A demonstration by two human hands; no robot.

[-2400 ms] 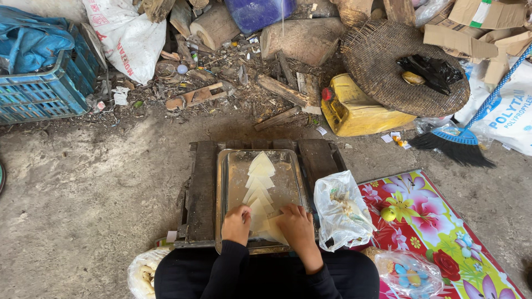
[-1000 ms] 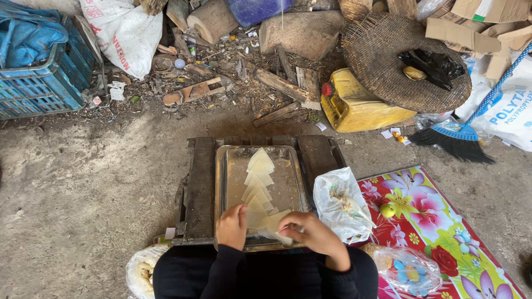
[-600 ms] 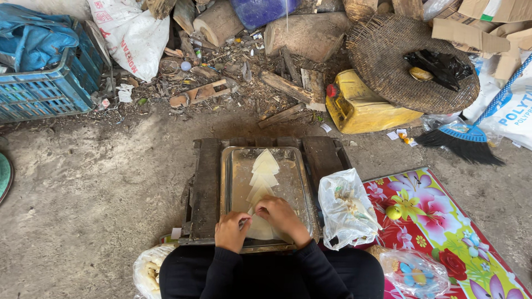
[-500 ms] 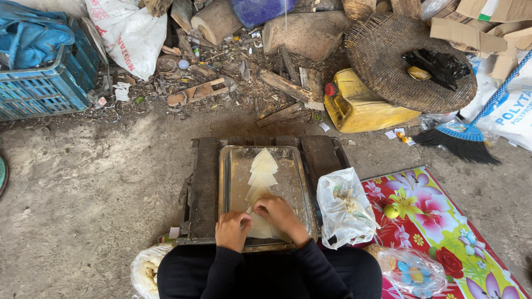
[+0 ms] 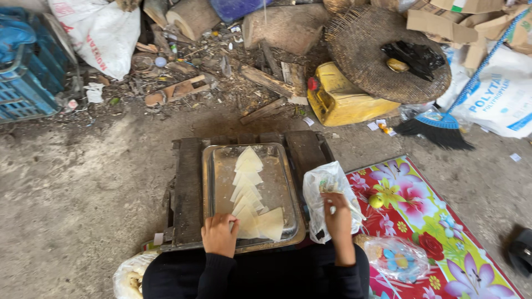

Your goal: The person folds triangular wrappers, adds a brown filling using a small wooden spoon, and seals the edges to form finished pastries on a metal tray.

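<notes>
Wrappers [image 5: 247, 188], pale and triangular, are laid in an overlapping row down the middle of a metal tray [image 5: 216, 182], with one folded piece [image 5: 270, 223] at the near end. The tray is set on a dark wooden pallet [image 5: 188, 188] on the concrete floor [image 5: 72, 188].

The left hand [image 5: 219, 235] is rested on the near edge of the tray, its grip curled loosely and touching the nearest wrapper; whether anything is pinched cannot be told. The right hand [image 5: 337, 213] is reached into a clear plastic bag [image 5: 327, 194] just right of the tray, its grip pressed together around a thin pale stick or spoon whose end is hidden in the bag.

Several risks can be judged from this. The bag stands unsupported at the pallet's edge and could be tipped onto the flowered mat [image 5: 438, 232] if it is pulled sideways. The overlapped wrappers look thin and could be dragged out of line or torn if the left hand is shifted carelessly. Dust from the bare floor and the rubble [image 5: 221, 72] at the far side could be carried onto the uncovered tray.
</notes>
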